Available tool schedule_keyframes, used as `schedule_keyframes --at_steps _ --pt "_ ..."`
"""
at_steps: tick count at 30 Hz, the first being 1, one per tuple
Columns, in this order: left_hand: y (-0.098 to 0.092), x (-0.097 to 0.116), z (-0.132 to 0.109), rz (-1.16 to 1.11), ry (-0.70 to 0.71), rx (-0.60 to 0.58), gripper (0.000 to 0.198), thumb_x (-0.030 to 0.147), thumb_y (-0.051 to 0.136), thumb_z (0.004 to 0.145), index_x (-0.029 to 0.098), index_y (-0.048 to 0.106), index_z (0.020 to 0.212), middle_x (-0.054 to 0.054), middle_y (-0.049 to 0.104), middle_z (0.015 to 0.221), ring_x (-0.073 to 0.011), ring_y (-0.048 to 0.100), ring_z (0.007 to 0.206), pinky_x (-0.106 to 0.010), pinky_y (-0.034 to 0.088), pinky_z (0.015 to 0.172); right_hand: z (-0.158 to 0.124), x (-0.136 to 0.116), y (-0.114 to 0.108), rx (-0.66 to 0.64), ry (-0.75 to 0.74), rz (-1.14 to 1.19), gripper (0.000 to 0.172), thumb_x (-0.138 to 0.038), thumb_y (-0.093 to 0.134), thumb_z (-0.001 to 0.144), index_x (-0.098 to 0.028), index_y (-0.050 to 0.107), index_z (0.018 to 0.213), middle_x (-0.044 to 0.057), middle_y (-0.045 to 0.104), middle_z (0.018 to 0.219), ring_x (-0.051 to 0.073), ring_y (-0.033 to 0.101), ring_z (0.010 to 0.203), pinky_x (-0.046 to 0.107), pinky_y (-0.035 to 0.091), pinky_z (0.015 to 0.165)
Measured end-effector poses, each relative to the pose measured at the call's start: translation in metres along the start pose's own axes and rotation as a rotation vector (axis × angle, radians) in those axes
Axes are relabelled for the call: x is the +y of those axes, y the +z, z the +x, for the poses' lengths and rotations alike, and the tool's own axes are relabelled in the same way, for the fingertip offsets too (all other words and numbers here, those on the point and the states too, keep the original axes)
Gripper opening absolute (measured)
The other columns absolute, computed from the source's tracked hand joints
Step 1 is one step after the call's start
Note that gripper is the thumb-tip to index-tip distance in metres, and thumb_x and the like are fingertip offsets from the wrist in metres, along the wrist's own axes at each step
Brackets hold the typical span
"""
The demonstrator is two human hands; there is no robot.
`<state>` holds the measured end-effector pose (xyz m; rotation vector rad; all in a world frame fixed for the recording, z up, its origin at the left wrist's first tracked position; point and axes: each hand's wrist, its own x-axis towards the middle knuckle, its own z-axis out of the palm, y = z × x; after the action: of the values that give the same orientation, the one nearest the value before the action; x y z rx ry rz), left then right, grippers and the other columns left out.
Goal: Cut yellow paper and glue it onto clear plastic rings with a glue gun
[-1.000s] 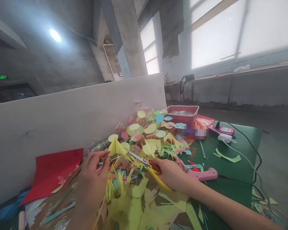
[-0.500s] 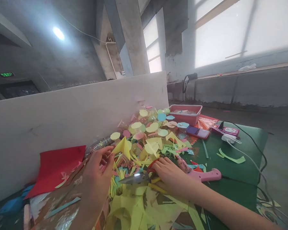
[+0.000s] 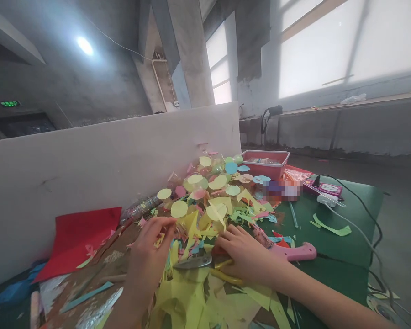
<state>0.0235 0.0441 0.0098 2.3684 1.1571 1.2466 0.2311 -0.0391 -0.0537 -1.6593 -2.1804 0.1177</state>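
Note:
My left hand (image 3: 150,251) is half curled over the paper scraps, with thumb and fingertips close together. A folded yellow paper piece (image 3: 192,225) stands just right of those fingertips; whether they touch it I cannot tell. My right hand (image 3: 241,253) is closed around the yellow handles of a pair of scissors (image 3: 193,262), whose blades point left toward my left hand. Red material shows under the right fingers. Beneath both hands lie yellow paper sheets (image 3: 181,297) and many thin coloured cuttings.
Plastic pieces topped with paper discs (image 3: 217,183) are heaped behind my hands. A pink glue gun (image 3: 297,252) lies right of my right hand. Farther off are a pink basket (image 3: 267,169) and cables (image 3: 363,201). Red paper (image 3: 85,237) lies left; a white board (image 3: 106,160) stands behind.
The folded yellow paper has turned from a wide triangle to a narrow upright shape and shifted right, uncovering a pale disc. My left hand moved slightly right; the right hand with the scissors barely moved.

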Motion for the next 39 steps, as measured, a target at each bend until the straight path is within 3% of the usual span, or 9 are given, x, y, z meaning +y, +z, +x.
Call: schedule_keyframes --at_steps 3,7,14,17,21,25,27,32,39 --pt "0.004 0.001 -0.002 -0.002 0.08 -0.054 0.021 0.041 0.05 0.089 0.024 0.064 0.086 -0.002 0.063 0.086 -0.0165 0.061 0.075 -0.024 0.05 0.058 -0.001 -0.003 -0.003 0.044 -0.019 0.169 0.007 -0.025 0.057 0.086 -0.022 0.061 0.092 0.004 0.063 0.097 0.022 0.054 0.099 0.032 0.042 0.083" --pt "0.01 0.001 -0.007 0.058 0.282 -0.09 0.015 0.032 0.05 0.092 0.025 0.062 0.087 -0.001 0.065 0.088 -0.0174 0.061 0.086 -0.028 0.05 0.077 0.0 -0.008 -0.009 0.147 0.116 0.349 0.022 -0.034 0.059 0.088 -0.021 0.057 0.105 0.007 0.064 0.101 0.024 0.056 0.101 0.03 0.044 0.079" --pt "0.016 0.003 -0.014 0.16 0.609 -0.221 0.014 0.017 0.05 0.094 0.023 0.061 0.099 -0.001 0.067 0.09 -0.0154 0.06 0.088 -0.027 0.047 0.081 0.002 -0.012 -0.016 0.169 0.282 0.5 0.032 -0.048 0.056 0.088 -0.025 0.057 0.11 0.001 0.066 0.083 0.018 0.062 0.071 0.025 0.037 0.058" --pt "0.017 0.004 -0.014 0.172 0.644 -0.256 0.015 0.015 0.05 0.093 0.023 0.061 0.099 0.0 0.068 0.089 -0.0148 0.06 0.087 -0.026 0.047 0.08 0.003 -0.012 -0.019 0.16 0.319 0.471 0.023 -0.044 0.049 0.092 -0.023 0.058 0.092 0.0 0.063 0.07 0.016 0.059 0.063 0.023 0.032 0.054" --pt "0.016 -0.002 -0.01 0.13 0.487 -0.248 0.015 0.023 0.047 0.094 0.023 0.061 0.095 -0.001 0.068 0.09 -0.0163 0.061 0.09 -0.028 0.048 0.082 0.005 -0.01 -0.021 0.168 0.325 0.411 0.025 -0.035 0.046 0.093 -0.022 0.047 0.072 -0.002 0.057 0.061 0.013 0.053 0.056 0.022 0.026 0.05" --pt "0.019 -0.032 -0.001 0.173 0.062 -0.248 0.026 0.041 0.041 0.094 0.024 0.06 0.095 -0.004 0.067 0.097 -0.0214 0.062 0.093 -0.035 0.05 0.082 0.005 -0.006 -0.016 0.186 0.297 0.35 0.027 -0.031 0.046 0.093 -0.022 0.043 0.068 -0.004 0.052 0.056 0.011 0.043 0.049 0.022 0.024 0.048" --pt "0.026 -0.054 0.003 0.235 -0.076 -0.222 0.029 0.046 0.044 0.088 0.022 0.06 0.088 -0.006 0.066 0.092 -0.0254 0.061 0.091 -0.039 0.05 0.08 0.005 -0.003 -0.012 0.219 0.24 0.287 0.027 -0.028 0.045 0.093 -0.021 0.045 0.067 -0.004 0.05 0.057 0.011 0.042 0.049 0.023 0.025 0.048" --pt "0.049 -0.092 0.003 0.348 -0.087 -0.171 0.03 0.047 0.053 0.079 0.02 0.066 0.085 -0.01 0.065 0.096 -0.0324 0.057 0.097 -0.048 0.045 0.087 0.005 -0.001 -0.005 0.254 0.076 0.16 0.026 -0.024 0.047 0.095 -0.02 0.052 0.069 -0.001 0.058 0.068 0.013 0.054 0.06 0.023 0.034 0.057" --pt "0.058 -0.091 0.005 0.259 -0.045 -0.216 0.021 0.034 0.047 0.082 0.022 0.062 0.074 -0.006 0.066 0.087 -0.0251 0.061 0.089 -0.038 0.047 0.082 0.006 -0.001 -0.005 0.238 0.035 0.064 0.027 -0.027 0.05 0.096 -0.02 0.055 0.07 0.0 0.06 0.068 0.016 0.059 0.067 0.024 0.036 0.058"
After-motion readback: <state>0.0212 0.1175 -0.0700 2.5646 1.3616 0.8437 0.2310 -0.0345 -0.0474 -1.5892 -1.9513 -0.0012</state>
